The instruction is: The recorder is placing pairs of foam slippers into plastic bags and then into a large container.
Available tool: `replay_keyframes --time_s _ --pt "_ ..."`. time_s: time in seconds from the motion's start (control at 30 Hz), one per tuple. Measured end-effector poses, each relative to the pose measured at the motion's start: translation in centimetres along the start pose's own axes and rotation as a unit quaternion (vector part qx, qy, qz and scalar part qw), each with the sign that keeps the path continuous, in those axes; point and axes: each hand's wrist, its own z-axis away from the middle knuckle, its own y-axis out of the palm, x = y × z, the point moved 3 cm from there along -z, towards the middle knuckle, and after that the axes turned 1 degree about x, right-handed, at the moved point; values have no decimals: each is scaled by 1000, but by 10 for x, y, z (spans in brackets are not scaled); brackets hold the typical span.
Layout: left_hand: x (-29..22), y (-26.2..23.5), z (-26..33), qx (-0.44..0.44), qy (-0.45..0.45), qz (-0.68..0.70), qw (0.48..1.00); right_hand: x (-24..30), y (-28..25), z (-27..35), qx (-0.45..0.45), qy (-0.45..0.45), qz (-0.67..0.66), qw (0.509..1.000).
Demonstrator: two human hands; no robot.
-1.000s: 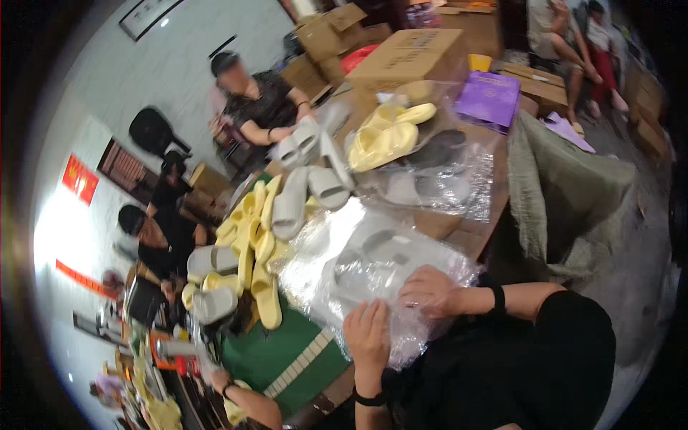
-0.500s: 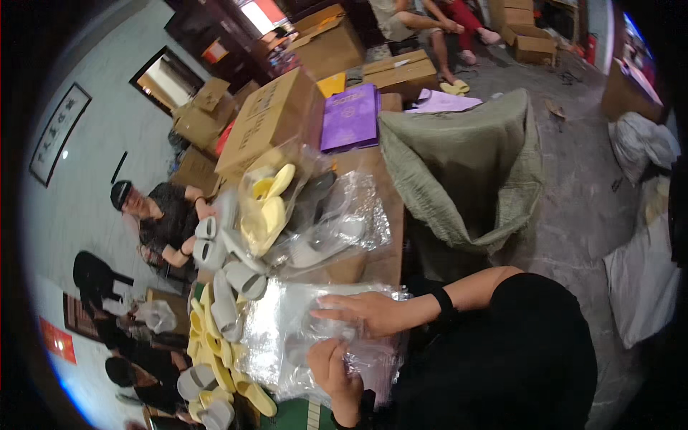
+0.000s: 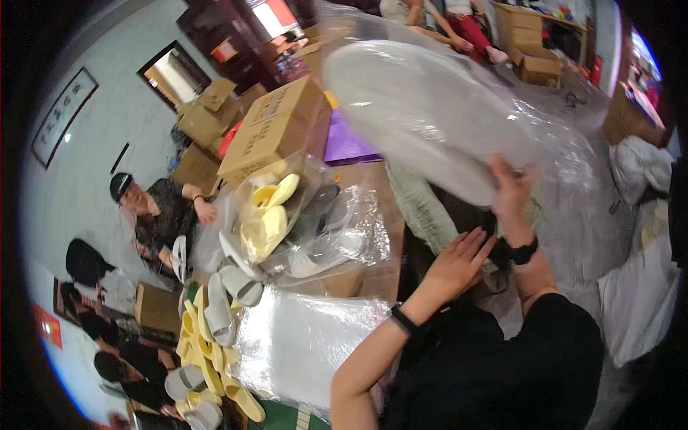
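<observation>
High in front of me is a clear plastic bag holding a pale grey, sole-shaped slipper point(image 3: 416, 107), blurred by motion and close to the camera. My right hand point(image 3: 510, 190) grips its lower right end. Below it, my left hand point(image 3: 459, 264) has its fingers stretched out and holds nothing; it is beside the green woven sack point(image 3: 424, 208), and I cannot tell whether it touches. The bagged slipper covers much of the sack. A stack of clear plastic bags point(image 3: 308, 340) lies flat on the table, left of my left forearm.
Loose yellow slippers point(image 3: 208, 347) and grey slippers point(image 3: 221, 312) pile along the table's left side. Bagged yellow slippers point(image 3: 266, 218) lie farther back, before a cardboard box point(image 3: 276, 125) and a purple bag point(image 3: 347, 140). A person point(image 3: 161, 218) works across the table. White sacks point(image 3: 638, 279) stand at right.
Both hands have left the plastic bags on the table and moved right. My right hand has raised a bagged grey slipper over the sack. The sack's rim now looks lower and partly covered.
</observation>
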Motion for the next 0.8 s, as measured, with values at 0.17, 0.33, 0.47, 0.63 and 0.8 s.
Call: replay_keyframes --time_s 0.17,0.33,0.47,0.63,0.8 --pt "30 97 -11 255 -66 -149 953 12 -55 -35 78 -28 175 981" --pt "56 152 50 350 -299 -137 877 0 -85 -58 294 59 339 892" --pt "56 115 49 252 -247 -27 935 -48 -57 -36 409 18 623 667" --pt "19 103 29 57 -81 -101 990 -95 -10 -6 502 -71 702 500" --pt "31 114 48 131 -180 -80 972 21 173 57 567 -334 321 682"
